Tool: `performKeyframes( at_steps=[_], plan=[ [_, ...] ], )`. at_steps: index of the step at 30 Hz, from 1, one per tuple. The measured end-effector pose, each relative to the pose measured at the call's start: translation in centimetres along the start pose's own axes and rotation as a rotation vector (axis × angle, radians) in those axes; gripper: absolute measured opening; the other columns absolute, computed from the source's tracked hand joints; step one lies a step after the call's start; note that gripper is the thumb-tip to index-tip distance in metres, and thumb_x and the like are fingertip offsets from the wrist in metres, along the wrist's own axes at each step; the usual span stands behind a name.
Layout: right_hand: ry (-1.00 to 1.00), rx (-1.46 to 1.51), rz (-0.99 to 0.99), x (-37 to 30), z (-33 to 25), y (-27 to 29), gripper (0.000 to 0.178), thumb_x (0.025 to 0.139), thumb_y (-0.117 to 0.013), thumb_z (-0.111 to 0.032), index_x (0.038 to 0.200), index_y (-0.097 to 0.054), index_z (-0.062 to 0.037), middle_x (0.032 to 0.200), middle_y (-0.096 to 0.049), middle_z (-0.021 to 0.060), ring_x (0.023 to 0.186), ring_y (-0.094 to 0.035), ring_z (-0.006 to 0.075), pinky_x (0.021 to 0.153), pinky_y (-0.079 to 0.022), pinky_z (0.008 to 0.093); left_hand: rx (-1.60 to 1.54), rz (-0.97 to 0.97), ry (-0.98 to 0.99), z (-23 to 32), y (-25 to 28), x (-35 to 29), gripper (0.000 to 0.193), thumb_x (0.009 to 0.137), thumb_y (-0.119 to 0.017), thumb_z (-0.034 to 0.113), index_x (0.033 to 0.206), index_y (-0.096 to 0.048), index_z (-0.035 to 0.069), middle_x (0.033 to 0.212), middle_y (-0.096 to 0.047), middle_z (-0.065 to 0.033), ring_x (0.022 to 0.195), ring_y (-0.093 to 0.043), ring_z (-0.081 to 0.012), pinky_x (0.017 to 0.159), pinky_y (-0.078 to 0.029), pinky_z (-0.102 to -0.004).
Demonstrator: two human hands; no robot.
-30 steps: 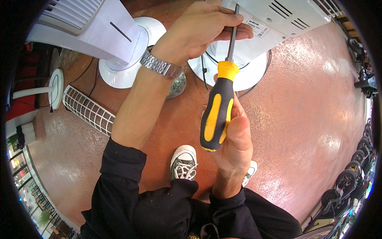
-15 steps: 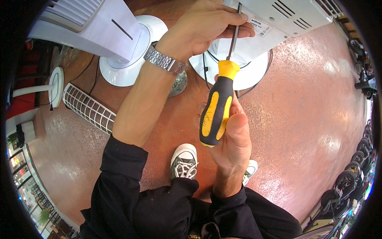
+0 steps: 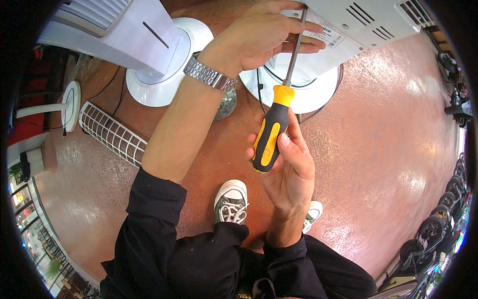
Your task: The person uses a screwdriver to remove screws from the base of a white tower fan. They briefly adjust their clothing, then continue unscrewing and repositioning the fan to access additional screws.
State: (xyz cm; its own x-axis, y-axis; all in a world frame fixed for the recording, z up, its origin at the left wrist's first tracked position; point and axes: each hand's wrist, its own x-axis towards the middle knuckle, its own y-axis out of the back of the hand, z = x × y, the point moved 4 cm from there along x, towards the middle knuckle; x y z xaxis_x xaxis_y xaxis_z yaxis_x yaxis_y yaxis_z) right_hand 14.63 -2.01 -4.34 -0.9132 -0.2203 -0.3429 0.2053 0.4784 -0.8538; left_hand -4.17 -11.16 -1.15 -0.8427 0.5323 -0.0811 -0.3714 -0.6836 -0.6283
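A screwdriver with a black and yellow handle [image 3: 271, 134] is in my right hand [image 3: 291, 174], the thumb along the handle's side and the fingers curled behind it. Its metal shaft [image 3: 295, 62] slants up to the white tower-shaped appliance [image 3: 328, 52]; the contact at the tip is hard to make out. My left hand [image 3: 266, 37], with a silver watch on the wrist, has its fingers stretched out and spread at the shaft's upper part, in front of the appliance. The shaft crosses over these fingers. The appliance has vent slots, a label and a round white base [image 3: 313, 94].
A second white tower appliance [image 3: 149, 45] on a round base stands at the left. By my left forearm lies a white grid cover [image 3: 112, 134] on the reddish floor, near a small white stand [image 3: 71, 106]. Dark cables trail around the bases. Wheels [image 3: 433, 226] line the far right.
The screwdriver handle has turned and lowered slightly away from the camera. My left thumb and fingers have spread from a pinch at the shaft.
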Motion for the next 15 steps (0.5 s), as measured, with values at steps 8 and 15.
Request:
performKeyframes(
  at_steps=[8,15],
  plan=[
    [-0.006,0.025,-0.028,0.1,0.2,0.9,0.060,0.099,-0.056,-0.006,0.152,-0.029,-0.0043,0.131,-0.055,0.0239,0.108,-0.068,0.0330,0.082,-0.064,0.0423,0.113,0.075,0.037,0.4,-0.5,0.0,0.051,0.100,-0.053,0.000,0.145,-0.032,-0.010,0.134,-0.058,-0.0220,0.114,-0.065,-0.0268,0.098,-0.058,-0.0343],
    [0.001,-0.029,0.006,0.0,0.0,1.0,0.061,0.098,-0.056,-0.006,0.152,-0.028,-0.0023,0.130,-0.054,0.0242,0.106,-0.068,0.0321,0.082,-0.065,0.0415,0.106,0.165,0.022,-0.2,-0.3,1.3,0.040,0.098,-0.060,0.002,0.133,-0.046,-0.010,0.127,-0.061,-0.0194,0.111,-0.066,-0.0261,0.097,-0.058,-0.0345]
  ],
)
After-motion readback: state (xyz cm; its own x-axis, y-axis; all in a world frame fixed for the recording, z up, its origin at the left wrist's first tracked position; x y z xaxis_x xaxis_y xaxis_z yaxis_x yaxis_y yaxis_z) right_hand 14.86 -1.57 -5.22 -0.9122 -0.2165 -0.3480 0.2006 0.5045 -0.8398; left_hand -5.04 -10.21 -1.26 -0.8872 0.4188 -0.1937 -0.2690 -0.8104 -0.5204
